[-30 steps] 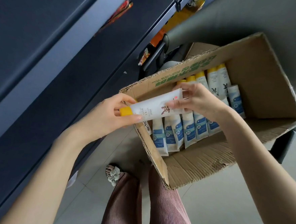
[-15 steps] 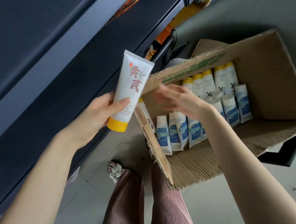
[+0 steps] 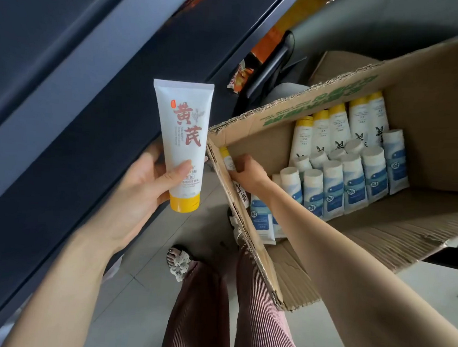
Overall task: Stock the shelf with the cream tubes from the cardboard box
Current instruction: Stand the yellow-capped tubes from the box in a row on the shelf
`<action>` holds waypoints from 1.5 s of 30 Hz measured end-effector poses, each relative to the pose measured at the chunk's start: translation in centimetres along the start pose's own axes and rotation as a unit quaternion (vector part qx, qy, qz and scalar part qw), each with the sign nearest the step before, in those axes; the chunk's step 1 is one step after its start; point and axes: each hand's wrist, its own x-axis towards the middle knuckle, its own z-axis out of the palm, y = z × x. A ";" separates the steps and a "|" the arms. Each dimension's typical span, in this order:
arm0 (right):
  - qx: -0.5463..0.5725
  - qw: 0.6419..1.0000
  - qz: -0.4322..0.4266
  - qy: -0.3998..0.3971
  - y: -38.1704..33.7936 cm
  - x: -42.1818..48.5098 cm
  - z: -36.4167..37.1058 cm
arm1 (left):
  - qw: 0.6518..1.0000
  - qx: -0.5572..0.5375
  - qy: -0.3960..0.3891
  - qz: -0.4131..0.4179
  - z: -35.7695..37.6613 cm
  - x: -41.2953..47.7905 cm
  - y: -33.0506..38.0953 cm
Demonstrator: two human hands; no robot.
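A dark blue shelf unit (image 3: 74,86) fills everything left of the cardboard box (image 3: 440,87), its long ledges running slantwise up and away. The box is open, tilted toward the person, and its torn corrugated left wall stands between the shelf and what the box holds. Pale tiled floor (image 3: 136,316) shows below the box, and the person's legs in ribbed pink trousers (image 3: 202,307) stand just under its near corner.

Inside the box, against the far wall, a row of white yellow-capped tubes (image 3: 337,126) leans in a line. In front of them, nearer the box's middle, a cluster of blue-labelled tubes (image 3: 354,182) stands on end, caps up. The right forearm reaches across the box's near side and covers several of these.

The left hand (image 3: 142,191) is outside the box, just left of its left wall. Thumb and fingers wrap the lower part of a cream tube (image 3: 183,137), held upright with its yellow cap (image 3: 184,202) down and red characters facing the camera. The right hand (image 3: 249,172) is inside the box at the near left corner, fingers curled on a second tube (image 3: 228,158) that lies along the inside of the left wall; that wall hides part of it.

A foot in a spotted sandal (image 3: 179,262) rests on the floor below the box's left wall. Beyond the box's far left corner, orange packets (image 3: 269,40) sit on the shelf.
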 end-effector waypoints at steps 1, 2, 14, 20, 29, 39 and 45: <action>-0.009 1.000 -0.004 0.003 0.0 0.2 0.0 | 1.000 -0.002 0.002 -0.001 -0.1 0.0 0.0; -0.015 1.000 -0.009 0.008 0.0 0.5 -0.1 | 1.000 -0.004 0.005 -0.001 -0.2 0.0 -0.1; 0.045 0.998 0.024 0.036 1.5 0.3 -2.1 | 0.999 -0.022 0.026 -0.011 -0.6 0.5 0.2; 0.034 0.995 0.091 -0.005 0.9 0.5 -2.8 | 1.000 -0.017 0.019 -0.009 -0.4 0.6 0.0; 0.281 0.957 0.046 0.056 1.4 -2.5 -3.7 | 1.000 -0.020 0.011 0.004 -0.1 0.6 -0.1; 0.416 0.876 -0.040 0.240 1.5 -6.8 -6.3 | 0.999 0.005 -0.027 0.035 1.5 -0.7 1.2; 0.578 0.815 -0.036 0.014 0.1 -12.1 -8.6 | 0.997 0.005 -0.046 0.062 3.1 -3.4 3.0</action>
